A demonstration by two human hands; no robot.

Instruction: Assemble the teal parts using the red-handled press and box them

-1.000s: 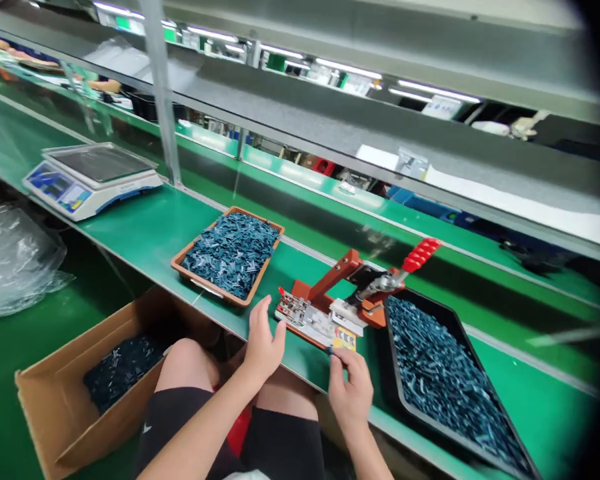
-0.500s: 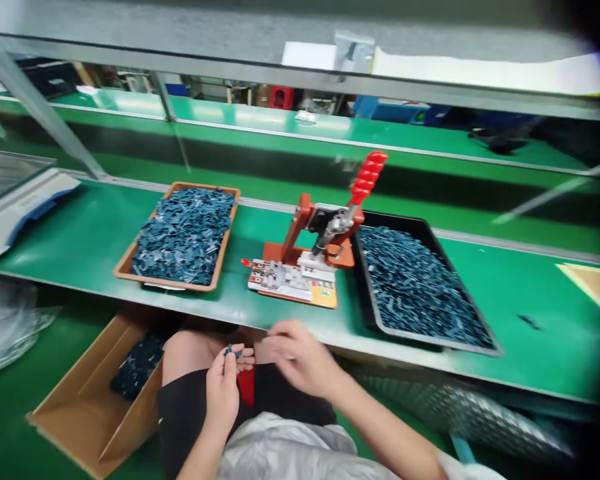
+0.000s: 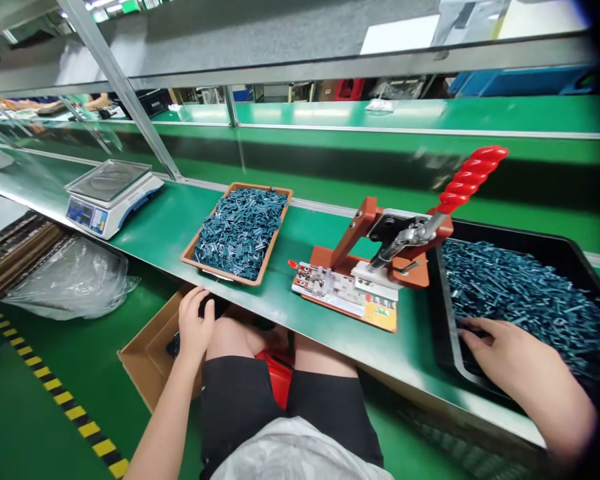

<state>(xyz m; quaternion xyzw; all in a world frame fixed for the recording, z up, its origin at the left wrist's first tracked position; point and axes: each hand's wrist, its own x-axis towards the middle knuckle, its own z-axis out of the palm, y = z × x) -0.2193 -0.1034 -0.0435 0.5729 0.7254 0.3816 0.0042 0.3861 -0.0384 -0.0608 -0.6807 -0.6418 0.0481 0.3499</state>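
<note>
My left hand is at the table's front edge, over the cardboard box. Its fingers are apart and no piece shows in them. My right hand reaches over the near rim of the black tray, at the heap of thin dark blue plastic pieces. Thumb and forefinger come close together at their tips; anything between them is too small to make out. Between the hands stands a toggle-clamp press with a red handle, its metal fixture in front.
An orange-brown tray heaped with flat dark blue pieces stands left of the press. Further left is a weighing scale. A metal upright and an overhead shelf frame the bench. Plastic wrap hangs low at left.
My hands have parted from above my lap. The left, which had a small dark blue piece, has gone to the table edge without it in view; the right has moved to the black tray. The view has turned left.
</note>
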